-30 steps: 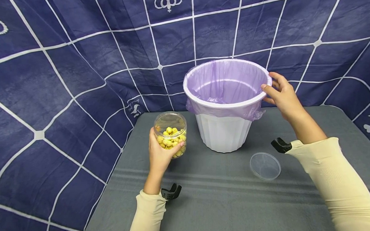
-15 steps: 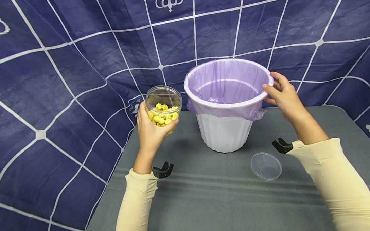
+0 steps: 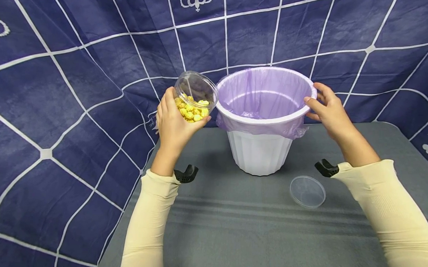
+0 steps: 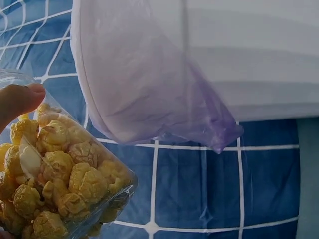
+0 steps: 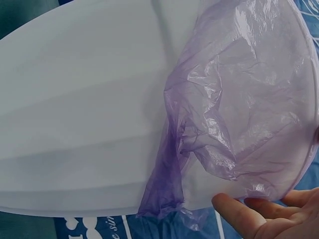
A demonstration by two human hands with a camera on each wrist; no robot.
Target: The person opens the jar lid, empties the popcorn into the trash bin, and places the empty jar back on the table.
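My left hand (image 3: pixel 172 121) grips a clear plastic jar (image 3: pixel 195 87) partly filled with yellow popcorn (image 3: pixel 192 110). The uncovered jar is held up at the left rim of a white trash can (image 3: pixel 260 153), its mouth tilted toward the can. In the left wrist view the popcorn (image 4: pixel 55 172) rests against the jar's wall, below my thumb (image 4: pixel 22 102). A purple plastic bag (image 3: pixel 267 127) lines the can and folds over its rim. My right hand (image 3: pixel 328 113) holds the can's right rim, thumb on top, with fingers (image 5: pixel 266 219) against the outside in the right wrist view.
A round clear lid (image 3: pixel 307 192) lies flat on the grey table (image 3: pixel 238 231), in front of the can and to its right. Blue cloth (image 3: pixel 104 125) with white lines hangs behind the table and along its left side.
My left hand has raised the jar from low beside the can to rim height, tipping it rightward against the rim. My right hand keeps its hold on the can; the lid has not moved.
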